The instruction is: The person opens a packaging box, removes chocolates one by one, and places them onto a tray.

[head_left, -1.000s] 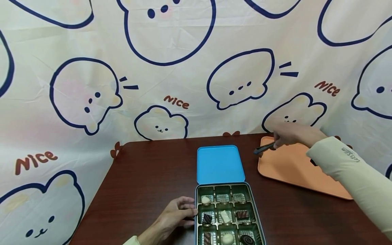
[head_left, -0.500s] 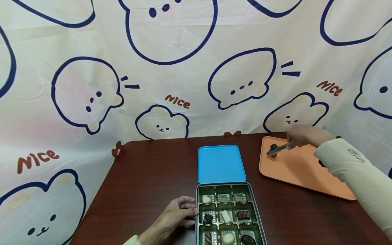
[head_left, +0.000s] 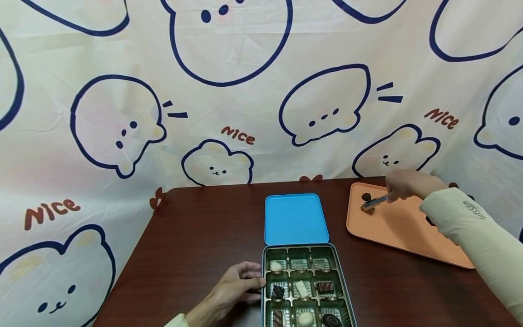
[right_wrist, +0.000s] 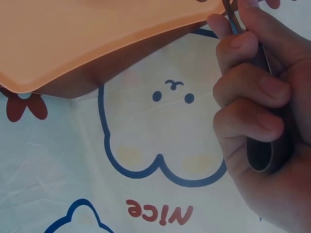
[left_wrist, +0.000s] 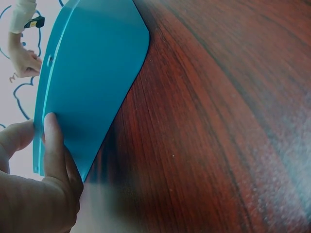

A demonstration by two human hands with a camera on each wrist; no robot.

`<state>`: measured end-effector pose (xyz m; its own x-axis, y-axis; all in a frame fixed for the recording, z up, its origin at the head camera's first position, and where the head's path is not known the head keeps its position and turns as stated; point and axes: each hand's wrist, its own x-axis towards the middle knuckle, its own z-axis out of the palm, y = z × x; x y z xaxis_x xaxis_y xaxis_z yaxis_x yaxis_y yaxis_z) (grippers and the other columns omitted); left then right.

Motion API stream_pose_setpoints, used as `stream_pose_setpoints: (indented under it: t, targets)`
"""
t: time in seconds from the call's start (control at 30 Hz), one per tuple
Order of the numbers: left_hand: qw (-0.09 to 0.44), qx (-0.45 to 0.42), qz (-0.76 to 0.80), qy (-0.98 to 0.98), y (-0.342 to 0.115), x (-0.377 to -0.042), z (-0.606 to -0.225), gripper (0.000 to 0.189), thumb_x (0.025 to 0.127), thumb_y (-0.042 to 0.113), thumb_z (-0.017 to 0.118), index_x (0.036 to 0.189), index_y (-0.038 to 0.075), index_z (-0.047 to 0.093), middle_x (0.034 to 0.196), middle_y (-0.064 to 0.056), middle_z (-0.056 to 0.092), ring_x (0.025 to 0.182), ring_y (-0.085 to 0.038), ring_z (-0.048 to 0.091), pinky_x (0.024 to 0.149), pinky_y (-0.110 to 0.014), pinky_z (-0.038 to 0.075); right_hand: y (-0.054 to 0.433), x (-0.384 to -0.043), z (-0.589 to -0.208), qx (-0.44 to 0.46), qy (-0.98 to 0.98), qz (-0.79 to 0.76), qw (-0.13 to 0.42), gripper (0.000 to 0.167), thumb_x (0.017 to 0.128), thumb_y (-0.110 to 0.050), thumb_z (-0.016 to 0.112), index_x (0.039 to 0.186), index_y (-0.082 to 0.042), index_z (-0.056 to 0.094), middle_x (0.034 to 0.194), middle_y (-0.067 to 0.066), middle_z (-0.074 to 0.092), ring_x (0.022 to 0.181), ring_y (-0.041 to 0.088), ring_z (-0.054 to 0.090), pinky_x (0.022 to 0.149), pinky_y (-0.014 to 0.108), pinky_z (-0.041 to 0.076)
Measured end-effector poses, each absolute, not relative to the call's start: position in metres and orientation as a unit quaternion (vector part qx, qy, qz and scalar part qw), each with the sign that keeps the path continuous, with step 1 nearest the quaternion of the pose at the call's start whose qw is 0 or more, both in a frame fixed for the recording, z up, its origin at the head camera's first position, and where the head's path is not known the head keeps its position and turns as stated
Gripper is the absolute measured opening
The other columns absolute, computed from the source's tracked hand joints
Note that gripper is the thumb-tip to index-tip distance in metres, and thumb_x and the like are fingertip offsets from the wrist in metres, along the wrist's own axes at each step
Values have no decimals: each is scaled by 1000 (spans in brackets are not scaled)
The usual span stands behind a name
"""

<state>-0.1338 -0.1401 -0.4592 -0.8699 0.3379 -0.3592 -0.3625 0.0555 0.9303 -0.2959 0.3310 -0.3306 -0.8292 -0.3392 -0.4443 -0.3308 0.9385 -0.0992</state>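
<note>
In the head view my right hand holds a pair of slim, dark-handled tongs over the orange tray. Their tips are at a brown chocolate; whether they pinch it cannot be made out. Another brown chocolate lies just behind. The right wrist view shows fingers curled round the tongs' handle. My left hand rests against the left side of an open blue tin, its thumb at the rim and its fingers fairly straight along the wall.
Several chocolates, white and dark, sit in the tin's gold compartments, among them a white one and a dark swirl. The blue lid lies folded back behind the tin. A patterned cloth hangs behind the brown table.
My right hand has moved the tongs rightward from the tray's left edge, down to the chocolates on it. The left hand has stayed at the tin.
</note>
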Motion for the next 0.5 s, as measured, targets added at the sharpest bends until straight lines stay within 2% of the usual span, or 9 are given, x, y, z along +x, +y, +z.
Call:
stream_pose_setpoints:
  t: [0.23, 0.5]
  targets:
    - [254, -7, 688, 680, -140, -134, -458, 48, 88, 2, 71, 130, -10, 50, 110, -14, 61, 84, -16, 66, 72, -34, 63, 332, -295, -331, -173, 956, -17, 237, 34, 91, -19, 72, 58, -16, 63, 49, -10, 41, 47, 4, 33, 45, 16, 24]
    - [254, -8, 686, 682, -139, -133, -457, 48, 88, 1, 70, 130, -10, 50, 109, -14, 61, 84, -16, 66, 73, -35, 63, 321, -293, -318, -193, 959, -7, 206, 29, 91, -23, 72, 64, -14, 67, 55, -6, 57, 51, 6, 44, 47, 19, 31]
